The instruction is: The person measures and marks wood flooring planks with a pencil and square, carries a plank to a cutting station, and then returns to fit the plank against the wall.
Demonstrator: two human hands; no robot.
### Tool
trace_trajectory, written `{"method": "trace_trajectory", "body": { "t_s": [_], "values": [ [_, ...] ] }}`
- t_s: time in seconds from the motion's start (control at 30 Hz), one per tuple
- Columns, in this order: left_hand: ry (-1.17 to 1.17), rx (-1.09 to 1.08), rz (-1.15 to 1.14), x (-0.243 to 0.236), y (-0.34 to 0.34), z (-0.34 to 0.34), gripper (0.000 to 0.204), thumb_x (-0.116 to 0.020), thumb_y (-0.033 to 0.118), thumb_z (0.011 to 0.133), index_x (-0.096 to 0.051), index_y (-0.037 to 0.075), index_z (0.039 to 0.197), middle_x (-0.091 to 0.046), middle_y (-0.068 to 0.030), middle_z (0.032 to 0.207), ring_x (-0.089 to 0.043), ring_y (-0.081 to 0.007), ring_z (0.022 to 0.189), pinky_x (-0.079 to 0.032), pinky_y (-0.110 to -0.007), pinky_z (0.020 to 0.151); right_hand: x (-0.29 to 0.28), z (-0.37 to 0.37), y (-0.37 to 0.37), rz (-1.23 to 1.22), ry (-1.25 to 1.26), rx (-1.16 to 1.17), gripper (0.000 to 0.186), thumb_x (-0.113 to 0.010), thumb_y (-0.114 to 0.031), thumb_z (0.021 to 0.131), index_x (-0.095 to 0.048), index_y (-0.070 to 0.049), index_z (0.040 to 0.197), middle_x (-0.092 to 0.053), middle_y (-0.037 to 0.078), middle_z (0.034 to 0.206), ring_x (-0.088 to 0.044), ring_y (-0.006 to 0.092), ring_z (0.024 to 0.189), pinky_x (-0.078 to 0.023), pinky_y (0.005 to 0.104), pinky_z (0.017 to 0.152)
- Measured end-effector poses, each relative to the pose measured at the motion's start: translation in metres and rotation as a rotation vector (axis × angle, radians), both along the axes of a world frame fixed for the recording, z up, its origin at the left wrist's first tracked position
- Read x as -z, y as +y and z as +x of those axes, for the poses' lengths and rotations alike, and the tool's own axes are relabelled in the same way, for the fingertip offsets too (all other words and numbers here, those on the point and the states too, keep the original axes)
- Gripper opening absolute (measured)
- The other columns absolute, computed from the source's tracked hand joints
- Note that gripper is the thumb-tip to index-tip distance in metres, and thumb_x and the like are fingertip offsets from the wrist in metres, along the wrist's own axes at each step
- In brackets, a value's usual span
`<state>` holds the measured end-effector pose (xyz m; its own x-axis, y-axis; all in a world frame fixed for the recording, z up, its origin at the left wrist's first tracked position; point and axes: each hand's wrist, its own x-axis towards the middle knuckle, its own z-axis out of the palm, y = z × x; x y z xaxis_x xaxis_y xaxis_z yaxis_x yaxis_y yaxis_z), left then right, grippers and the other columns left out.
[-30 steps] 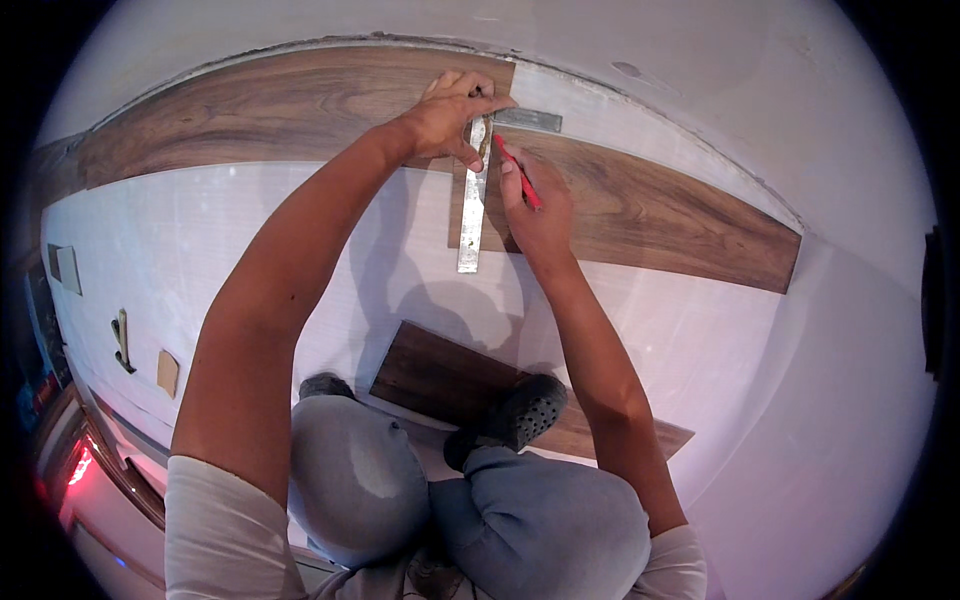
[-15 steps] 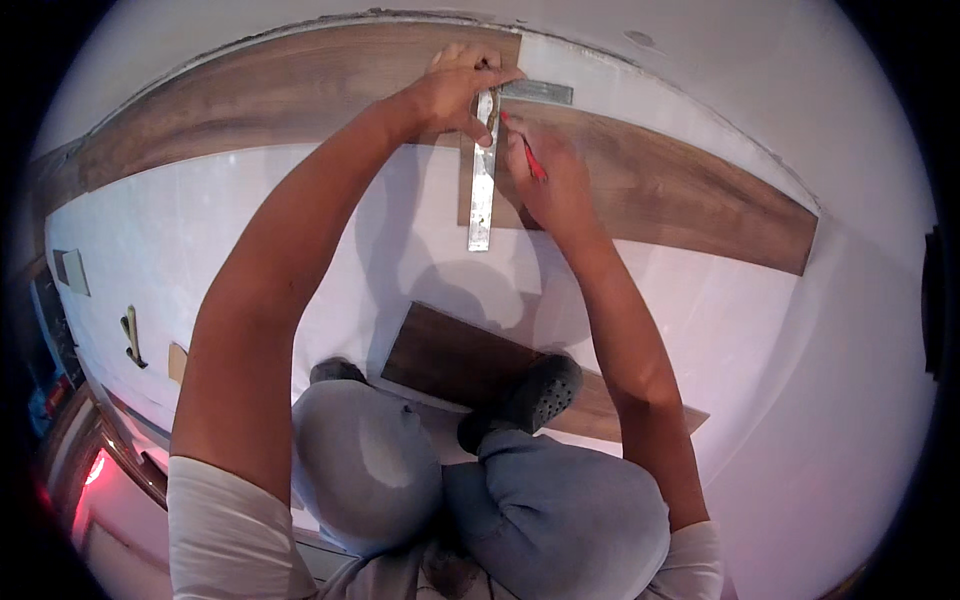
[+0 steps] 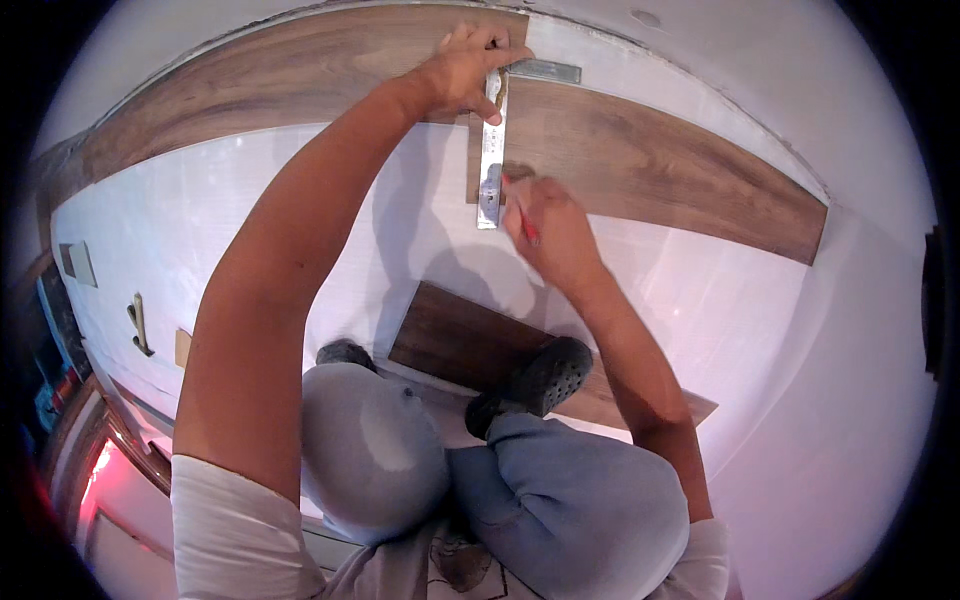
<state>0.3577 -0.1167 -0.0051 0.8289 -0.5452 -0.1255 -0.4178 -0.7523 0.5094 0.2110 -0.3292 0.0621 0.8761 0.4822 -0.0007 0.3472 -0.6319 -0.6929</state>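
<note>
My left hand [image 3: 466,72] presses a metal try square [image 3: 491,165] down, with thumb on the blade and fingers over its corner. The square's short arm [image 3: 545,71] points right, along the upper edge of a brown wood-look plank [image 3: 660,160]. The blade crosses that plank near its left end and sticks out past its lower edge. Beside the blade, my right hand [image 3: 548,225] is closed around a slim red pencil [image 3: 528,228], its tip at the blade's right edge. Another brown plank [image 3: 270,70] lies along the wall to the left, partly beneath my left hand.
A shorter dark plank [image 3: 455,335] lies by my feet, with my dark clog [image 3: 545,378] over it. To the left on the white floor sheet are a hammer-like tool [image 3: 138,325], a tan scrap [image 3: 183,347] and small offcuts [image 3: 78,263]. Walls rise beyond and at right.
My right hand has slid toward me along the blade with the red pencil. My left hand still holds the try square in place. The whole view has shifted slightly.
</note>
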Motion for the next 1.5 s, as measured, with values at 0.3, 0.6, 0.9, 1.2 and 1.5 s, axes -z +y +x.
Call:
{"method": "trace_trajectory", "body": {
  "t_s": [0.3,0.6,0.9,1.2,1.5],
  "values": [
    [-0.012,0.014,0.006,-0.004,-0.005,0.003,0.101,-0.092,0.026,0.056,-0.047,0.026,0.147,-0.044,-0.0085,0.135,-0.038,-0.0349,0.127,-0.03,-0.045,0.113,0.009,-0.007,-0.002,-0.101,0.012,-0.036,0.017,-0.059,-0.014,0.088,-0.063,0.001,0.097,-0.064,0.021,0.09,-0.062,0.0396,0.085,-0.052,0.0484,0.078],
    [-0.043,-0.041,0.01,-0.003,0.0,-0.005,0.094,-0.092,0.024,0.058,-0.051,0.028,0.143,-0.046,-0.007,0.135,-0.039,-0.0324,0.128,-0.034,-0.044,0.11,-0.053,-0.045,-0.029,0.198,0.264,0.296,0.019,-0.056,-0.015,0.093,-0.063,0.001,0.086,-0.064,0.019,0.084,-0.062,0.036,0.078,-0.052,0.0411,0.072],
    [0.174,-0.22,-0.058,-0.01,-0.031,0.021,0.05,-0.08,0.015,0.075,-0.061,0.01,0.122,-0.059,-0.0169,0.126,-0.052,-0.0352,0.122,-0.042,-0.045,0.103,0.019,-0.107,-0.064,0.7,0.903,0.766,0.022,-0.044,-0.015,0.099,-0.06,-0.002,0.094,-0.063,0.007,0.087,-0.06,0.0139,0.076,-0.05,0.027,0.062],
    [-0.153,-0.305,0.076,-0.026,0.142,-0.073,0.043,-0.074,0.009,0.075,-0.061,0.004,0.115,-0.06,-0.0213,0.108,-0.054,-0.042,0.11,-0.044,-0.047,0.096,0.031,-0.103,-0.093,0.842,0.881,1.027,0.034,-0.042,-0.022,0.099,-0.061,0.002,0.115,-0.07,0.01,0.102,-0.068,0.0167,0.089,-0.047,0.0255,0.057],
    [0.078,-0.45,-0.09,-0.017,0.065,-0.13,0.026,-0.064,0.017,0.088,-0.065,0.0,0.108,-0.066,-0.0181,0.104,-0.062,-0.0362,0.098,-0.049,-0.041,0.088,0.072,-0.054,-0.155,1.207,0.648,1.193,0.03,-0.046,-0.02,0.098,-0.062,0.004,0.095,-0.066,0.008,0.082,-0.056,0.014,0.064,-0.041,0.0248,0.053]
  ]
}}
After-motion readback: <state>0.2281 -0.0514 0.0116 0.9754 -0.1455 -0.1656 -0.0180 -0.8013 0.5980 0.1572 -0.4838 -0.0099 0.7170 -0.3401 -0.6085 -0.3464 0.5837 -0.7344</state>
